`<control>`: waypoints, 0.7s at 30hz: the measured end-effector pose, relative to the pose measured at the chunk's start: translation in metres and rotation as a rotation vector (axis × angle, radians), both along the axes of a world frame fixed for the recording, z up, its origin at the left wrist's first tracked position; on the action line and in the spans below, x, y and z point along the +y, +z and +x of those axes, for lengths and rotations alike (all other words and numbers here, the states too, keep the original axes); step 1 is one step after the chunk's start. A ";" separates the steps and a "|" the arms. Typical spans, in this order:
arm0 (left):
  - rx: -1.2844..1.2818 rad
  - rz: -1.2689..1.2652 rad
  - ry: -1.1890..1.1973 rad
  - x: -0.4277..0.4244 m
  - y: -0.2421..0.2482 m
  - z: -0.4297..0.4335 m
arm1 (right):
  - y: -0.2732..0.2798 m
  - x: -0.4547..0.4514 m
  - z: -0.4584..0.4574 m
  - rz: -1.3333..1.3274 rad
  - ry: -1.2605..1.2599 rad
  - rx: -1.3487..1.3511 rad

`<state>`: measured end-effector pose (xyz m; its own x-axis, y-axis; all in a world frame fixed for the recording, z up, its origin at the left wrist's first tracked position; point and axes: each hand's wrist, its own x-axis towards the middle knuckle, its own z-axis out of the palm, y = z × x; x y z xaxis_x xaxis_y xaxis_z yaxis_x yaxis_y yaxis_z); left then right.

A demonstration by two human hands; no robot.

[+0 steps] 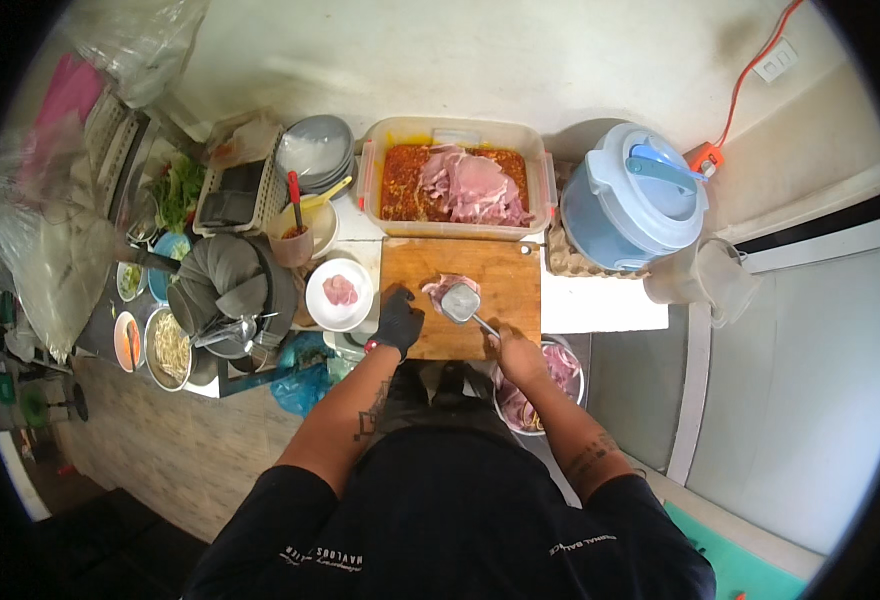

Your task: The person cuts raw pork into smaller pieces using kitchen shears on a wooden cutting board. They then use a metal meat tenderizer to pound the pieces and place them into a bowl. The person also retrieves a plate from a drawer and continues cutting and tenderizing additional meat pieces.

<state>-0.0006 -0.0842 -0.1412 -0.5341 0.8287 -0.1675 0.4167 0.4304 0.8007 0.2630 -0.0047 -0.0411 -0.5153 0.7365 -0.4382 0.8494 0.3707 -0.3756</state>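
My right hand (519, 357) grips the handle of a metal meat mallet (460, 303). The mallet's square head lies over a slice of raw meat (435, 288) and hides part of it. Under the meat is a wooden cutting board (509, 277). My left hand (398, 322), in a black glove, hovers at the board's left edge, holding nothing, with thumb and fingers a little apart. Beside it stands a white plate (320, 315) with a piece of raw meat (340, 290). Partly beneath my right forearm is a metal bowl (582, 388) of raw meat.
Behind the board, a plastic tub (453, 232) holds red-orange marinade and stacked meat slices (477, 184). A blue lidded container (605, 210) stands right, beside an egg tray (571, 255). Leftward are a cup of sauce (294, 246), grey bowls (222, 274) and a bowl of bean sprouts (171, 352).
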 end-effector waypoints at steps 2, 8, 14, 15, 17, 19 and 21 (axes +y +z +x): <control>0.034 0.039 -0.004 -0.001 0.000 -0.003 | -0.018 0.005 0.003 0.058 0.008 0.083; 0.039 -0.283 -0.022 0.023 0.045 -0.012 | 0.078 0.006 -0.018 0.181 -0.215 0.483; -0.013 -0.406 -0.103 0.047 0.035 -0.024 | -0.016 -0.009 0.018 0.193 -0.035 0.322; 0.029 -0.385 -0.097 0.042 0.026 -0.023 | -0.024 -0.008 0.021 0.184 0.034 0.273; 0.067 -0.345 -0.076 0.045 0.022 -0.031 | 0.006 -0.002 0.009 0.108 -0.009 0.144; 0.031 -0.336 -0.054 0.041 0.021 -0.025 | 0.034 0.001 0.004 0.075 -0.032 0.129; 0.079 -0.317 -0.030 0.038 0.022 -0.021 | 0.061 0.000 -0.007 0.147 -0.140 0.361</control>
